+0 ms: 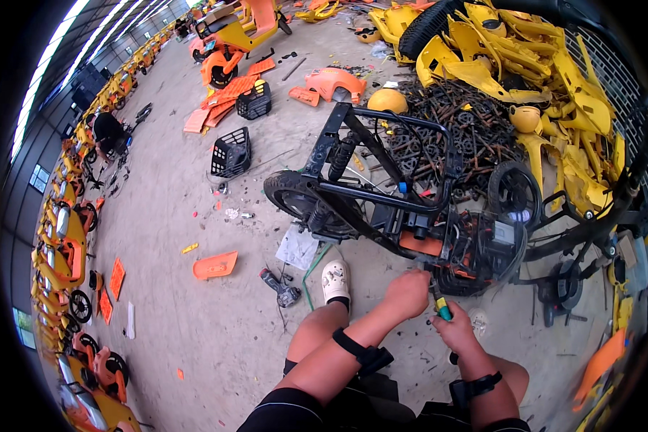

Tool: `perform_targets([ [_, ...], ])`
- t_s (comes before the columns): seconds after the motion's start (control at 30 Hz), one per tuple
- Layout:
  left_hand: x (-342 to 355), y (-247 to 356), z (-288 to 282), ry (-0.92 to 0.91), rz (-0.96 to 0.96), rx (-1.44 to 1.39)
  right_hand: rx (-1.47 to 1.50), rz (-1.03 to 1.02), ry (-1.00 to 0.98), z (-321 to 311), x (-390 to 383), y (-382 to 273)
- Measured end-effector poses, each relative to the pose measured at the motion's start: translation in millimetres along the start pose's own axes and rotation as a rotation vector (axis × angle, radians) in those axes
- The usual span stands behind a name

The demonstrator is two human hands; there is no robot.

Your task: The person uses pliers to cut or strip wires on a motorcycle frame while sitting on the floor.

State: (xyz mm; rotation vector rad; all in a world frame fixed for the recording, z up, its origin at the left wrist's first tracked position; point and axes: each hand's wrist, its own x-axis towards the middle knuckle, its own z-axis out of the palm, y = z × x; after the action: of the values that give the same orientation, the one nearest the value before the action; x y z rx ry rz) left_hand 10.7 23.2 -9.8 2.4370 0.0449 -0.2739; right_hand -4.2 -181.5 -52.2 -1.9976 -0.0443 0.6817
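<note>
A stripped black scooter frame (381,198) lies in front of me, its rear wheel (295,193) to the left. Wires and a black basket-like part crowd its near right end. My right hand (456,333) is closed around the green and yellow handle (443,309) of a tool; its dark shaft points up toward the frame, and its tip is hard to see. Beside it my left hand (408,294) is in a fist against the frame's near edge, close to the shaft. Whatever its fingers grip is hidden.
A cordless power tool (281,289) lies on the floor to my left, near an orange panel (215,266). Farther off are a black basket (230,153) and a yellow-orange scooter (237,36). Dark metal parts (457,129) and yellow panels (569,79) are heaped behind the frame. A person (109,135) crouches far left.
</note>
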Motion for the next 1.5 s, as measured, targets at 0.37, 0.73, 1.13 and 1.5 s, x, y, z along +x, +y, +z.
perform_targets([
  [0.37,-42.6,-2.3,-3.3,-0.082,0.045,-0.002,0.179,0.130,-0.106,-7.0,-38.3,-3.5],
  [0.73,-31.1,-30.7,-13.4,0.101,0.087,-0.518,0.421,0.008,0.395,-104.9,-41.6,-36.7],
  [1.13,-8.6,-1.3,-3.3,0.154,0.057,-1.047,0.088,-0.142,-0.093,-72.2,-39.4,-60.6],
  [1.5,5.2,22.1,-22.9,-0.171,-0.261,-1.188,-0.292,-0.225,-0.038,-81.0,-10.5,-64.0],
])
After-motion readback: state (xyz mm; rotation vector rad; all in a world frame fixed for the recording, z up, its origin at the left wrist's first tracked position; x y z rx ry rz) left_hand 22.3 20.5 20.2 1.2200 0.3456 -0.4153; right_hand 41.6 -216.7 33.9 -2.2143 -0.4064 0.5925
